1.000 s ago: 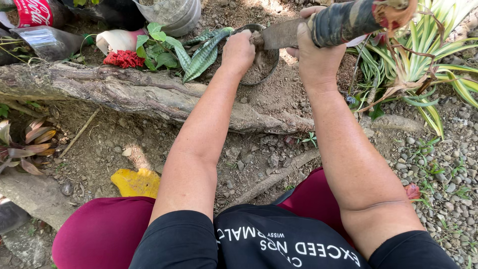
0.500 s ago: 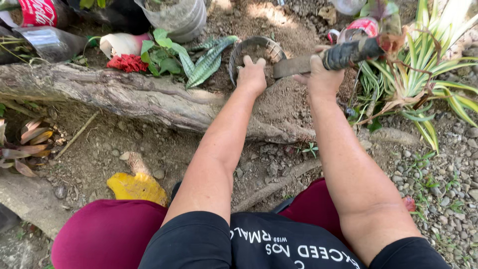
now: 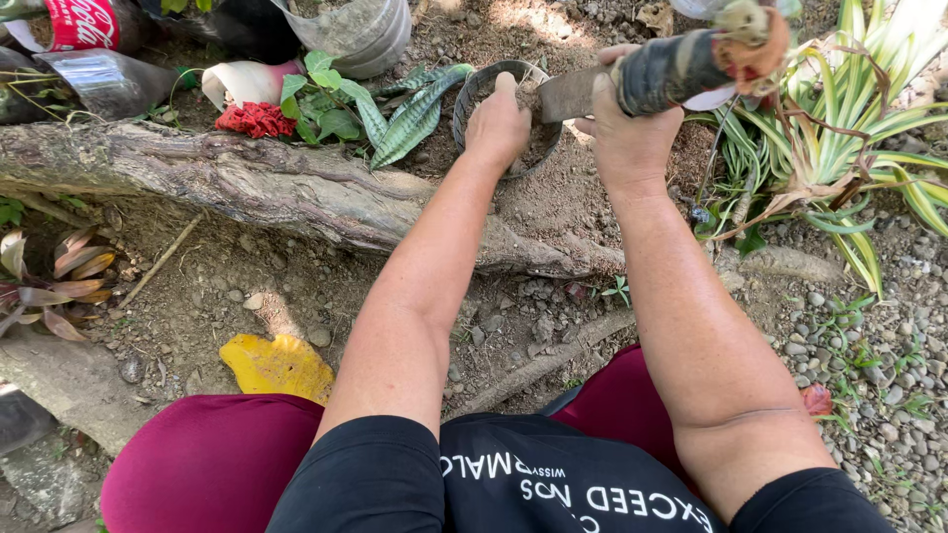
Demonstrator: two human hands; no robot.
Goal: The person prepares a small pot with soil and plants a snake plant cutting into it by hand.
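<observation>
My left hand (image 3: pixel 499 126) grips the near rim of a small dark round pot (image 3: pixel 472 97) filled with soil, which sits on the dirt beyond a long tree root. My right hand (image 3: pixel 627 138) is closed around the dark wrapped handle of a knife (image 3: pixel 664 71). Its flat blade (image 3: pixel 566 95) points left and reaches into the pot's soil. A brownish clump sticks to the handle's far end. Both forearms stretch forward from my lap.
A thick root (image 3: pixel 276 188) runs across the ground in front of my knees. Beyond it are a snake plant (image 3: pixel 410 111), red flower (image 3: pixel 255 118), cut plastic bottles (image 3: pixel 94 74) and a clear container (image 3: pixel 355 35). A striped-leaf plant (image 3: pixel 849 128) stands right. A yellow leaf (image 3: pixel 278 365) lies near.
The knife swung down from a raised hold so its blade now enters the pot. My left hand stayed on the pot rim, and the view shifted slightly.
</observation>
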